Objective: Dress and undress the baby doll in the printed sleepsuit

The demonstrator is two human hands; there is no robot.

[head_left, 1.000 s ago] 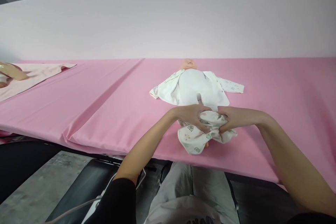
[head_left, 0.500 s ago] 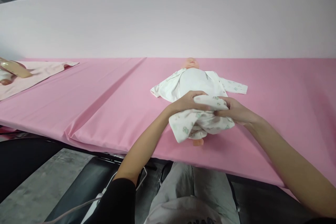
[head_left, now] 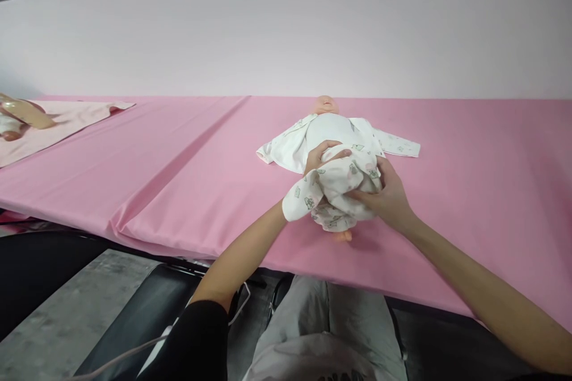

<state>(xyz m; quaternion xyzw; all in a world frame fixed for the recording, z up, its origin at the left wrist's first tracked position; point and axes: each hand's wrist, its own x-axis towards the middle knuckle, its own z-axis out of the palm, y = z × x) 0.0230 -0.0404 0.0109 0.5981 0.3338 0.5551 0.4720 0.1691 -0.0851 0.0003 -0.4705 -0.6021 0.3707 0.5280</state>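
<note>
On its back on the pink-covered table lies a baby doll (head_left: 326, 105) in a white printed jacket (head_left: 290, 152), its sleeves spread to both sides. White baby pants (head_left: 344, 178) with a small print are bunched over its legs. One bare foot (head_left: 343, 236) pokes out below the cloth. My left hand (head_left: 316, 158) grips the pants at their upper left, partly covered by a flap of the fabric. From the right, my right hand (head_left: 393, 193) pinches the pants between thumb and fingers. Folds hide the doll's legs and some of my fingertips.
Pink sheeting (head_left: 201, 143) covers the table, with a raised crease left of the doll. On a pale cloth (head_left: 84, 116) at the far left rest a yellowish bottle (head_left: 29, 113) and part of another doll. A white wall (head_left: 286, 24) stands behind. Black chairs (head_left: 138, 309) are below the front edge.
Both hands have shifted the bunched pants slightly up toward the doll's belly. The left hand is now more covered by cloth, and the right hand has turned more upright.
</note>
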